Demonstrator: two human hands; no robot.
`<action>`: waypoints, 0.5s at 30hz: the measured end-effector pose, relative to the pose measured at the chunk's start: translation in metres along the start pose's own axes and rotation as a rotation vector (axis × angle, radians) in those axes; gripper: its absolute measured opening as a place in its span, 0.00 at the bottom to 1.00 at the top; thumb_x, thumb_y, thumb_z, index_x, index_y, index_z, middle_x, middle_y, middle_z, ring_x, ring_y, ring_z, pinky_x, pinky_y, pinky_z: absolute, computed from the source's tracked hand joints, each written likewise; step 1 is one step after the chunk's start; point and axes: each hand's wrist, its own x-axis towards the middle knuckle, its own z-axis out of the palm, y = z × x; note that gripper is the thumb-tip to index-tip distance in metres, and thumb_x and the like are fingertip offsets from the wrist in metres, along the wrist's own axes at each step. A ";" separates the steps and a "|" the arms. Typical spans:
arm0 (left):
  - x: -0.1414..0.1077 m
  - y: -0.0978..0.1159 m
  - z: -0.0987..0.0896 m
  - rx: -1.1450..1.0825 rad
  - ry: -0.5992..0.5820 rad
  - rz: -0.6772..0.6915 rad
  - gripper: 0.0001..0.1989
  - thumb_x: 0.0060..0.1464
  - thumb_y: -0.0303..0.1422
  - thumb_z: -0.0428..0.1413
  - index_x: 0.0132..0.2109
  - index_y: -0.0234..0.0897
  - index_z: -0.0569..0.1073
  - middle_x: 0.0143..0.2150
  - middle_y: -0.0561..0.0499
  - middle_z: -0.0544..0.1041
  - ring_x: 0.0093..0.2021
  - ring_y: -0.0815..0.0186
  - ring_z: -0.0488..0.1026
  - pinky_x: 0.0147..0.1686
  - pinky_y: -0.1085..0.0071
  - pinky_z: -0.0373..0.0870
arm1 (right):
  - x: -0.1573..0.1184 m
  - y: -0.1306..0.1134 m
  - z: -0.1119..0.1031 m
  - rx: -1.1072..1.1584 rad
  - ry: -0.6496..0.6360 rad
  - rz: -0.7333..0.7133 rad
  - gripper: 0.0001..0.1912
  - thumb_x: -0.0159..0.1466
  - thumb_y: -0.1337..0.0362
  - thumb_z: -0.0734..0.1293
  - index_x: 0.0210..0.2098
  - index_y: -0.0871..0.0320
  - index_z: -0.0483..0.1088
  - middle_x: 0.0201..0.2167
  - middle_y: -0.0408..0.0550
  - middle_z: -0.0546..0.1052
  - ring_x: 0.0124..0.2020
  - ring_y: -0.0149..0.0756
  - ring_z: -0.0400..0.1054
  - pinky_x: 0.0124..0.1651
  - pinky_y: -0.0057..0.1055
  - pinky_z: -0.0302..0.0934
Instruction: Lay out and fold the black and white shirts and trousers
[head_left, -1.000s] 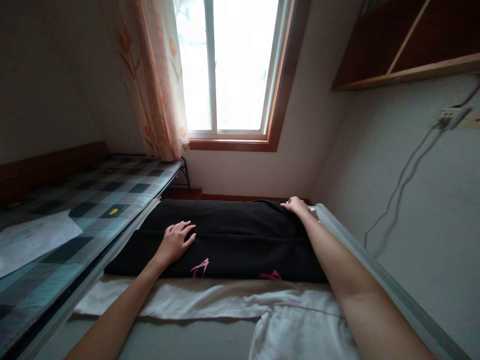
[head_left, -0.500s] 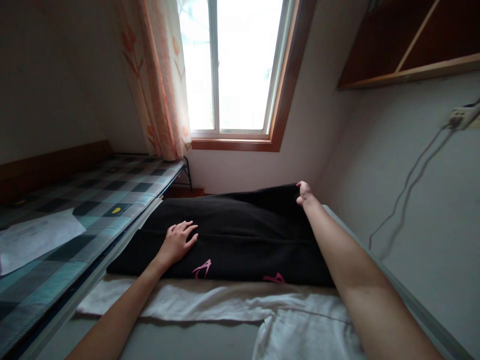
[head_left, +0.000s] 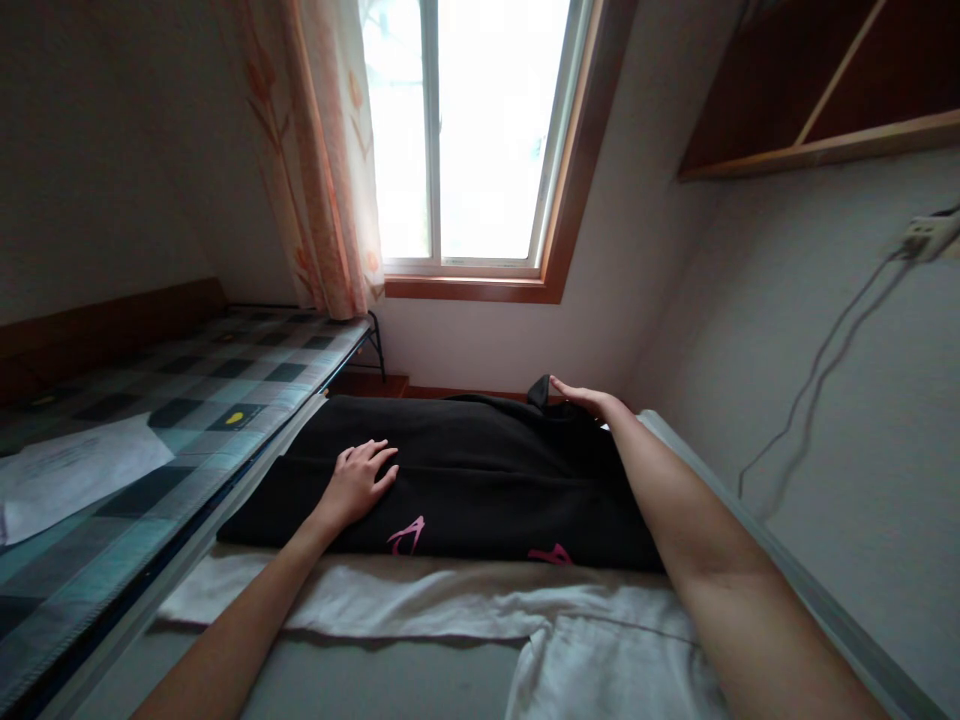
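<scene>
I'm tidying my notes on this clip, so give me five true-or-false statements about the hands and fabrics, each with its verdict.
1. The left hand rests on the black cloth. True.
2. The right hand is at the black cloth's near edge. False: it is at a raised fold on the far side.
3. White cloth shows nearer than the black cloth. True.
4. Pink marks are on the white cloth. False: they are on the black cloth.
5. A paper lies on the checked mattress. True.

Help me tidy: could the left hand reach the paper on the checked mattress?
Probably yes: the left hand lies open on the black cloth, and nothing stands between it and the paper.
</scene>
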 end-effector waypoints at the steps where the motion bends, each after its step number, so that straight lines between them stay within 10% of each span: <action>1: 0.000 0.000 0.000 -0.002 0.000 0.000 0.19 0.62 0.42 0.48 0.56 0.44 0.73 0.61 0.46 0.71 0.62 0.55 0.64 0.60 0.52 0.58 | 0.002 -0.002 0.001 -0.063 0.000 0.026 0.45 0.59 0.30 0.51 0.49 0.62 0.74 0.44 0.66 0.78 0.46 0.54 0.73 0.45 0.48 0.67; 10: 0.000 -0.001 0.001 -0.010 0.010 0.006 0.19 0.62 0.43 0.48 0.56 0.44 0.73 0.61 0.46 0.71 0.62 0.55 0.64 0.60 0.51 0.58 | -0.005 -0.029 0.025 -0.488 0.166 -0.309 0.37 0.62 0.49 0.64 0.66 0.58 0.56 0.62 0.59 0.67 0.60 0.48 0.63 0.56 0.41 0.59; 15: 0.000 -0.002 0.002 -0.013 0.015 0.003 0.19 0.62 0.43 0.48 0.55 0.44 0.73 0.61 0.46 0.71 0.62 0.55 0.65 0.61 0.52 0.57 | -0.015 -0.052 0.051 -0.546 0.211 -0.375 0.23 0.64 0.56 0.64 0.57 0.56 0.68 0.55 0.59 0.73 0.59 0.50 0.63 0.60 0.46 0.52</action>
